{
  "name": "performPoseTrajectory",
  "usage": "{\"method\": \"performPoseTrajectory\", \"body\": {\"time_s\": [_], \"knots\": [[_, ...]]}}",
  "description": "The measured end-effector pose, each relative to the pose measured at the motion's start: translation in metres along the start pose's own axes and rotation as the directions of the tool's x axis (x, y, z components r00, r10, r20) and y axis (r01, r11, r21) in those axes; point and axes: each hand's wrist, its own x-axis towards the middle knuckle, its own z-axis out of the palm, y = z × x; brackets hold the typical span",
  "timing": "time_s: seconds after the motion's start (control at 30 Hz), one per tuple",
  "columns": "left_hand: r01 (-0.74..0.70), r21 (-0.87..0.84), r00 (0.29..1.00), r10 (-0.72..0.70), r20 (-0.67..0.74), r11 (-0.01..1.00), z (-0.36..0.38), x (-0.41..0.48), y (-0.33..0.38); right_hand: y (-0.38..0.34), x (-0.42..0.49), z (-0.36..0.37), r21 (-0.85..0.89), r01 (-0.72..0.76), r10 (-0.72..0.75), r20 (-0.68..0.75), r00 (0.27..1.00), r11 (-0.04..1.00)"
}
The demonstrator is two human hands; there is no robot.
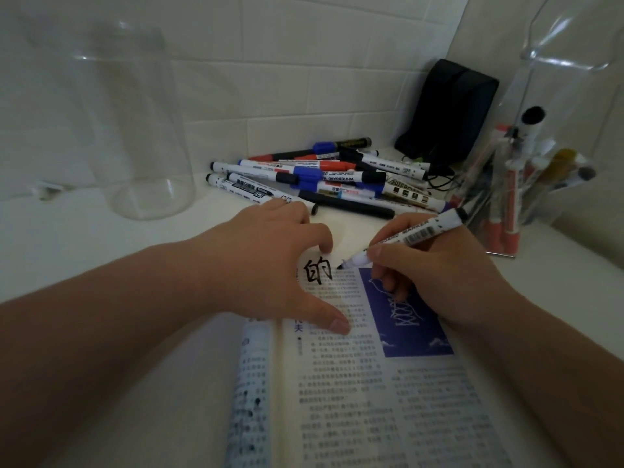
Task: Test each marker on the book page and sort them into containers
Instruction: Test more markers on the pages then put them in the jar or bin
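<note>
Single head-worn wide-angle view, facing forward-down, close over open book [354,383]; tiled wall [270,79] beyond.

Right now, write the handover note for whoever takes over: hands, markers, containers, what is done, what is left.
Right hand: grips a white marker, tip on the book page beside a black character.
Left hand: presses the page down and holds nothing.
Pile of markers: on the table behind the book.
Right clear container: already holds several markers.
Left glass jar: no markers visible in it.
Done: some markers sorted; test marks are on the page.
Left: finish this test, sort this marker, then work through the pile.
</note>
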Motion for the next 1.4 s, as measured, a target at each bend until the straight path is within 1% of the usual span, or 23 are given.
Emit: {"method": "performPoseTrajectory", "body": {"time_s": [0.1,0.3,0.43,0.57,0.7,0.9,1.07,1.2,1.33,1.4], "knots": [[-0.004,0.0,1.0,0.004,0.001,1.0,0.0002,-0.0003,-0.0007,0.002,0.0021,-0.0002,-0.022,-0.008,0.007,-0.031,0.999,1.0],[-0.006,-0.001,1.0,0.006,-0.013,1.0,0.0,-0.0009,0.0002,-0.0002,0.0027,-0.003,-0.039,-0.01,0.011,0.039,0.999,0.999],[-0.003,-0.006,1.0,0.003,-0.007,1.0,0.0002,-0.0006,-0.0001,0.0011,0.002,-0.0007,-0.002,-0.002,0.002,-0.011,1.0,1.0],[-0.004,-0.005,1.0,0.004,-0.013,1.0,0.0009,-0.001,0.0001,0.0002,0.0042,-0.0004,-0.105,0.0,-0.002,-0.026,1.0,0.994],[0.004,-0.008,1.0,-0.004,0.003,1.0,-0.0002,-0.0013,0.0015,0.0026,0.0072,-0.0001,-0.179,-0.003,-0.016,-0.107,0.994,0.984],[0.008,-0.013,1.0,-0.008,0.011,1.0,-0.0007,-0.0025,0.002,0.0025,0.003,0.0012,-0.117,0.02,-0.035,-0.127,0.991,0.993],[0.013,-0.017,1.0,-0.013,0.01,1.0,-0.0005,-0.002,0.0012,0.0013,0.0047,0.0069,-0.137,-0.007,-0.011,-0.126,0.992,0.991],[0.01,-0.026,1.0,-0.009,0.028,1.0,-0.0013,-0.0042,0.0041,0.0002,0.0051,0.0025,-0.069,-0.009,0.003,-0.08,0.997,0.998],[0.016,-0.037,0.999,-0.015,0.043,0.999,-0.0023,-0.0052,0.006,0.0002,0.0044,0.0018,-0.055,-0.008,0.005,-0.049,0.999,0.998],[0.021,-0.031,0.999,-0.02,0.05,0.999,-0.0025,-0.0055,0.006,-0.0006,0.0043,0.0022,-0.019,-0.01,0.01,-0.032,0.999,1.0]]}}
